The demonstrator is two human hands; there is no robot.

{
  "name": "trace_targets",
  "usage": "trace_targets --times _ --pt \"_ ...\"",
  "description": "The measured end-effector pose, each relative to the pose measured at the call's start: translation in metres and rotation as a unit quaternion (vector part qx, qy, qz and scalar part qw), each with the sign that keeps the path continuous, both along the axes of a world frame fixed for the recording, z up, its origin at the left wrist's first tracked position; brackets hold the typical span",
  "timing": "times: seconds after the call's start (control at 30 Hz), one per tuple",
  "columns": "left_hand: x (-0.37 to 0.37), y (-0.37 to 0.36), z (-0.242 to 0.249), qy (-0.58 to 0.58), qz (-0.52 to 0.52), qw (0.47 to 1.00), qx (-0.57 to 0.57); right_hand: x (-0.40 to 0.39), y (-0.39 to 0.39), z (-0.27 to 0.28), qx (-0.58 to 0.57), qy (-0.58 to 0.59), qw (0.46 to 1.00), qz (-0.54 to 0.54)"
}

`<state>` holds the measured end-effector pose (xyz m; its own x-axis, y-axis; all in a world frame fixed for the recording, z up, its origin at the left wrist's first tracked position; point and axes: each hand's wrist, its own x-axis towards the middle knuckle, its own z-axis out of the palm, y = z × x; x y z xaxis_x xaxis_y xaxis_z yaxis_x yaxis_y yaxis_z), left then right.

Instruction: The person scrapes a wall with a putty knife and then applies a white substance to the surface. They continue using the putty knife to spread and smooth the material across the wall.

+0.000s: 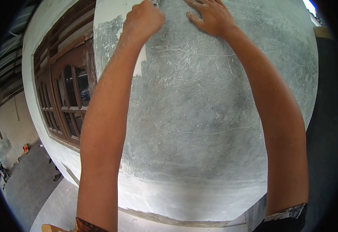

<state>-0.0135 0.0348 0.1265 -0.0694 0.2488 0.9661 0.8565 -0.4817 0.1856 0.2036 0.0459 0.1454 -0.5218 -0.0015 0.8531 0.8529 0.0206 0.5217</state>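
A grey, rough wall point(192, 100) with thin cracks fills the middle of the head view. Up at the top edge, my left hand point(145, 20) is closed in a fist against it. A small dark, metallic-looking bit shows by its fingers, but most of what it holds is hidden or cut off. Patches of white coating point(113, 9) lie around that hand, with ragged edges where grey shows through. My right hand point(212, 16) lies flat on the grey surface to the right, fingers spread and dusted with white, holding nothing.
Left of the wall is a brown wooden window point(66, 85) with glass panes. Farther left, a bicycle point(1, 168) and small items stand along a pale wall on a grey floor point(30, 178). A wooden piece point(52, 228) shows at the bottom left.
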Motion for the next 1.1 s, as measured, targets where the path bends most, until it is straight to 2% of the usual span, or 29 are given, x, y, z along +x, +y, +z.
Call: trace_targets --times 0.07,0.17,0.3,0.4,0.47,0.5,0.63,0.7,0.8,0.9,1.0,1.1 --pt "0.003 0.001 -0.019 0.052 0.029 0.997 0.051 0.000 0.003 0.002 0.004 0.000 1.000 0.001" --pt "0.005 0.007 -0.019 0.051 0.025 0.996 0.068 0.000 0.002 0.001 0.014 -0.005 1.000 0.008" --pt "0.005 0.004 0.004 0.009 0.019 1.000 0.016 -0.001 -0.004 -0.001 -0.010 0.007 1.000 0.012" --pt "0.005 0.000 -0.007 0.018 0.009 1.000 0.005 0.002 0.003 0.003 0.004 -0.002 1.000 0.006" --pt "0.009 0.003 -0.026 0.049 0.039 0.995 0.074 0.002 0.004 0.002 0.008 -0.003 1.000 0.019" --pt "0.008 0.005 -0.028 0.048 0.047 0.996 0.063 0.002 0.004 0.002 0.008 -0.002 1.000 0.022" --pt "0.002 0.004 -0.003 0.067 0.043 0.995 0.062 0.000 -0.002 -0.003 -0.003 0.003 1.000 0.019" --pt "0.000 -0.001 0.012 0.040 0.029 0.999 0.010 0.001 -0.003 -0.001 -0.004 0.005 1.000 0.022" --pt "0.001 0.005 -0.011 0.043 0.029 0.996 0.067 0.002 0.003 0.001 0.010 -0.002 1.000 0.014" --pt "-0.002 0.008 -0.031 0.037 0.035 0.997 0.062 0.000 0.001 0.000 0.013 -0.001 1.000 0.009" --pt "-0.006 0.006 -0.005 0.051 0.026 0.998 0.039 -0.001 -0.001 -0.002 -0.011 0.008 1.000 0.000" --pt "-0.008 0.006 0.000 0.036 0.018 0.998 0.044 0.002 0.004 0.001 0.000 0.007 1.000 -0.005"
